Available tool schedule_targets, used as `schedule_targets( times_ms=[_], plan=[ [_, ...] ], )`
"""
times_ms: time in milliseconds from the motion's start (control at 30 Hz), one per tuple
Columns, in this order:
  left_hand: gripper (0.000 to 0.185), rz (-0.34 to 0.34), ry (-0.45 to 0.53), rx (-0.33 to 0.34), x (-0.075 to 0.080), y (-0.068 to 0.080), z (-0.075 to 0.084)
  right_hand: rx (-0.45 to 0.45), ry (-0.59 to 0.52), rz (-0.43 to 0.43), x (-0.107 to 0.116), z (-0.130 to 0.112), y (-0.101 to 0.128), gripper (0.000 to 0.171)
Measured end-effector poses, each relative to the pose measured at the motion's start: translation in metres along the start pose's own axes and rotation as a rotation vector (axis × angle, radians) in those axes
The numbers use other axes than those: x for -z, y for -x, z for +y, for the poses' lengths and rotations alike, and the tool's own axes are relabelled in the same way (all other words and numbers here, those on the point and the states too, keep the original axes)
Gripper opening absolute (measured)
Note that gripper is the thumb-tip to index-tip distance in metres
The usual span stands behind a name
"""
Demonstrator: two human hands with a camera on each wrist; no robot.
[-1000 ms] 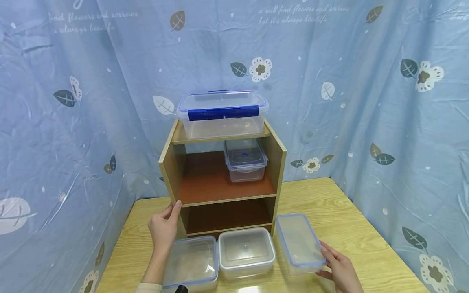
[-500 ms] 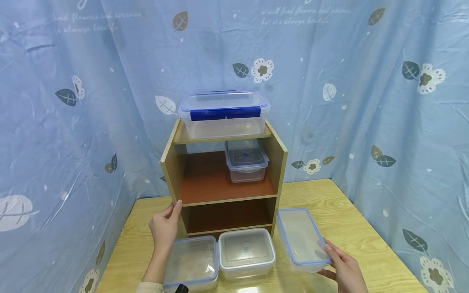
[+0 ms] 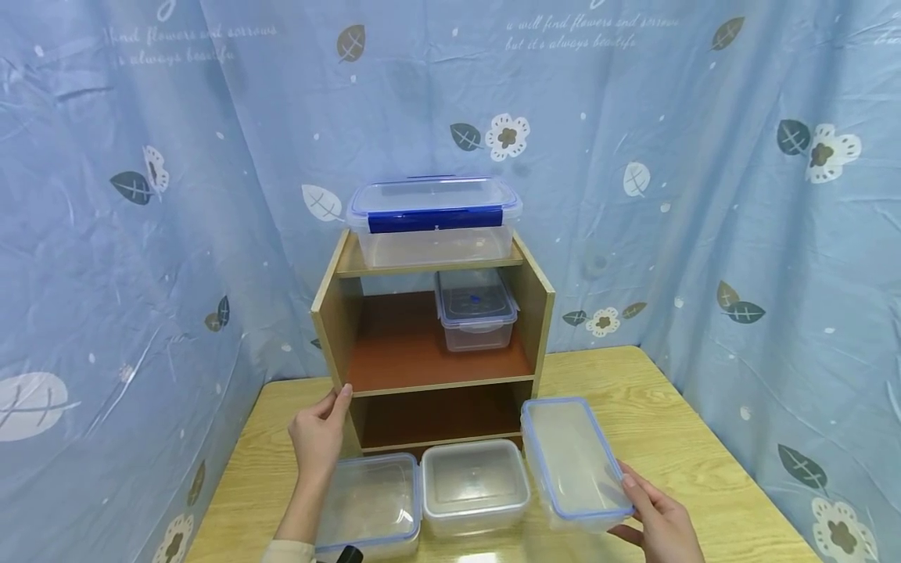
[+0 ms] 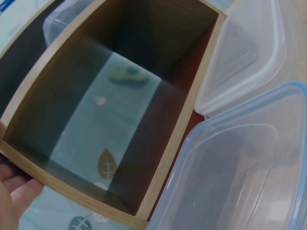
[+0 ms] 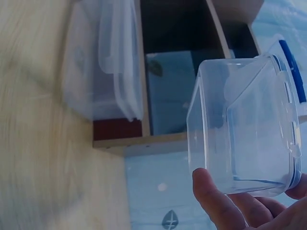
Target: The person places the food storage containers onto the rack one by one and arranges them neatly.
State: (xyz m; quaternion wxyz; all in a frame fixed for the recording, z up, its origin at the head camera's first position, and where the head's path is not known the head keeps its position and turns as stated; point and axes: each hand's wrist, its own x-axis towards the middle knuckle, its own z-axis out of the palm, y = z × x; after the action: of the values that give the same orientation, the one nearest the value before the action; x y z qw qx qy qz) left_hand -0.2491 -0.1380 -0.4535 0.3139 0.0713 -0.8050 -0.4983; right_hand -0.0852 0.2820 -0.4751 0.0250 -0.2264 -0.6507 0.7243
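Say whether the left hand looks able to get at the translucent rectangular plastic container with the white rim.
Probably yes: nothing lies on the white-rimmed container, and the left hand is near it. That hand would first have to release the brown wooden shelf unit, whose left side it grips.

Clear lidded container (image 3: pixel 572 457), blue-edged, held near wooden shelf (image 3: pixel 401 356)

The right hand (image 5: pixel 252 211) is holding a clear box (image 5: pixel 216 124); another box (image 5: pixel 88 67) is sitting just beside the shelf (image 5: pixel 163 140).
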Motion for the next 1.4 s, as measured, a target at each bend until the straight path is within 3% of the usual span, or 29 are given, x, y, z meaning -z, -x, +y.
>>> schedule_targets(
  times_ms=[67,267,600,767,1133,1400],
  plan=[
    [0.032,0.004,0.002,0.002,0.0,0.0,0.0,0.003,-0.009,0.0,-0.003,-0.002,0.004,0.067],
    [0.028,0.015,0.002,0.017,0.001,0.001,0.002,0.054,-0.047,-0.01,-0.016,-0.01,0.013,0.016],
    [0.033,-0.01,0.016,0.035,0.002,0.002,0.0,0.137,-0.052,-0.046,-0.05,-0.024,0.022,0.051],
    [0.032,0.0,0.005,0.031,0.001,0.003,0.001,0.174,-0.035,-0.071,-0.067,-0.035,0.022,0.051],
    [0.036,-0.016,0.027,0.019,0.0,0.002,0.001,0.243,-0.117,-0.144,-0.102,-0.057,0.022,0.047],
    [0.037,-0.012,0.029,0.035,0.001,0.003,0.0,0.24,-0.167,-0.208,-0.127,-0.064,0.017,0.045]
  ],
)
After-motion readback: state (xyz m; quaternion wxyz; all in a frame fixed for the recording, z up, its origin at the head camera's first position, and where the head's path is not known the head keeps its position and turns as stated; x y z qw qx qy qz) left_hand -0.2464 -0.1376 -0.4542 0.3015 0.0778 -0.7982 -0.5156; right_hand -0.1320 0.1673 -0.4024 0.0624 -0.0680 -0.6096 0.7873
